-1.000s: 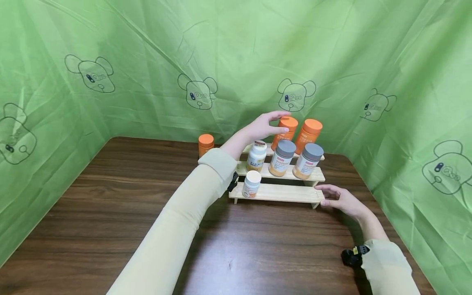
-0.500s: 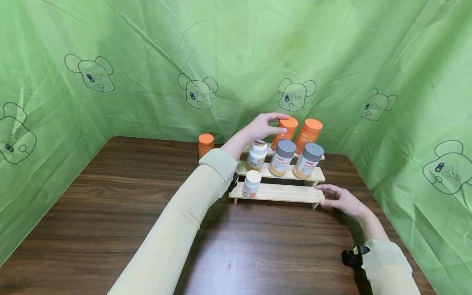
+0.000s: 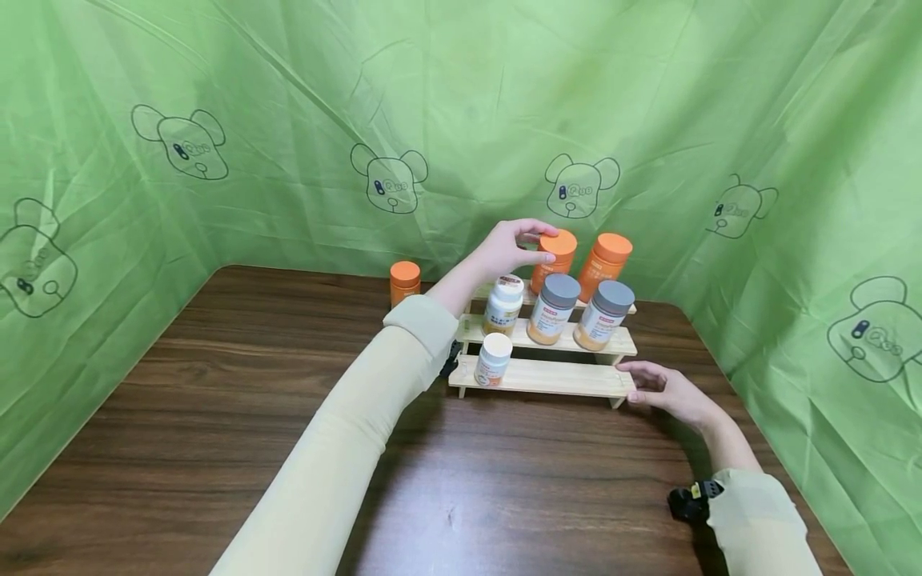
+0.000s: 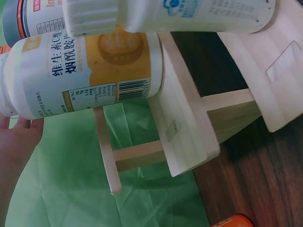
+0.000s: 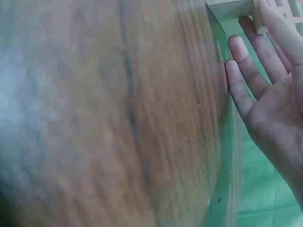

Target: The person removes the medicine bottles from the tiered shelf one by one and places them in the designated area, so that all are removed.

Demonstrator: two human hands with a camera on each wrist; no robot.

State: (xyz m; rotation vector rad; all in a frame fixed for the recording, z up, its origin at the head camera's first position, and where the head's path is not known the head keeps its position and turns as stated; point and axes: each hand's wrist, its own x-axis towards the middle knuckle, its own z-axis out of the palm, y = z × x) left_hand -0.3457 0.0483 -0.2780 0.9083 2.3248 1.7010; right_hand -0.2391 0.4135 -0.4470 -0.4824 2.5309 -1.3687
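My left hand (image 3: pixel 507 246) holds an orange bottle (image 3: pixel 553 272) by its upper part on the top step of a three-step wooden rack (image 3: pixel 555 376), thumb in front and fingers behind the cap. In the left wrist view only a few fingers (image 4: pixel 29 124) show, behind a white bottle with an orange label (image 4: pixel 109 71). My right hand (image 3: pixel 670 394) grips the right end of the lowest step between thumb and fingers. A second orange bottle (image 3: pixel 605 268) stands to the right of the held one.
Two grey-capped bottles (image 3: pixel 553 308) and a white bottle (image 3: pixel 503 304) occupy the middle step. One small white bottle (image 3: pixel 493 360) is on the lowest step's left end. Another orange bottle (image 3: pixel 405 284) stands on the dark wood table (image 3: pixel 216 416), left of the rack. Green cloth (image 3: pixel 468 104) surrounds the table.
The held orange bottle has shifted slightly left with my left hand, widening the gap to the other orange bottle. My right hand stays on the rack's end.
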